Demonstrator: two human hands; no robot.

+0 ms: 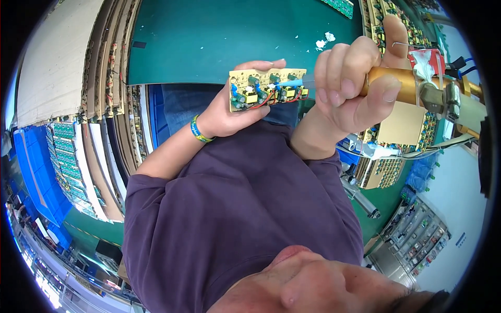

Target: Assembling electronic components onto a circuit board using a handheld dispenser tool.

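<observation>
My left hand (pixel 223 113) grips a small yellow circuit board (pixel 240 81) by its left part, fingers behind and thumb along the lower edge. Green and blue round components, yellow blocks and red and black wires crowd its face. In my right hand (pixel 344 78) is a glue dispenser with a gold-coloured barrel (pixel 401 86). Several fingers curl round it, while one finger points up. Its pale blue nozzle (pixel 292 83) reaches leftward to the board's middle, the tip beside a white dab (pixel 271 86) among the components. Whether the tip touches cannot be made out.
A green tabletop (pixel 209 41) lies beyond my hands, with crumpled white scraps (pixel 324 40) and another board (pixel 340 6) on it. Stacked cardboard and boards (pixel 99 57) stand at left. More yellow boards (pixel 412 31) and a hose (pixel 433 152) are at right.
</observation>
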